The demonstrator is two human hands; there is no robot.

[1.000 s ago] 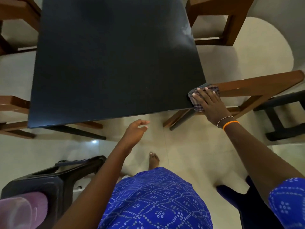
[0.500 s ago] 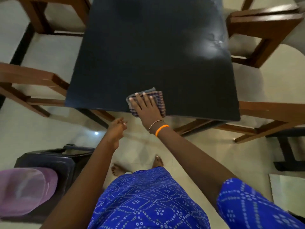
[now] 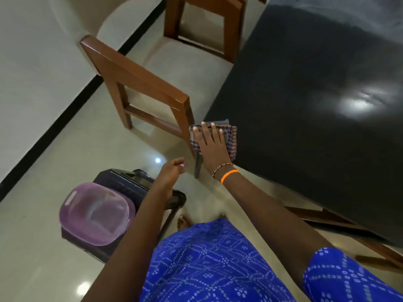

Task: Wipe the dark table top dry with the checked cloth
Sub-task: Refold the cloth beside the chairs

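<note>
The dark table top (image 3: 305, 88) fills the upper right, with a bright light reflection on it. The folded checked cloth (image 3: 231, 139) lies at the table's near left corner, partly over the edge. My right hand (image 3: 210, 147) presses flat on the cloth with fingers spread. My left hand (image 3: 171, 171) hangs in the air below the table edge, fingers loosely curled, holding nothing.
A brown wooden chair (image 3: 139, 83) stands just left of the table corner, another (image 3: 209, 25) farther back. A dark plastic stool (image 3: 130, 186) carrying a purple tub (image 3: 96, 212) sits on the tiled floor at my left. Wooden chair rails (image 3: 349, 232) show under the table's near edge.
My right hand has slid the cloth along the near edge from the right corner to the left corner. The view has swung left. My left hand stayed hanging below the edge.
</note>
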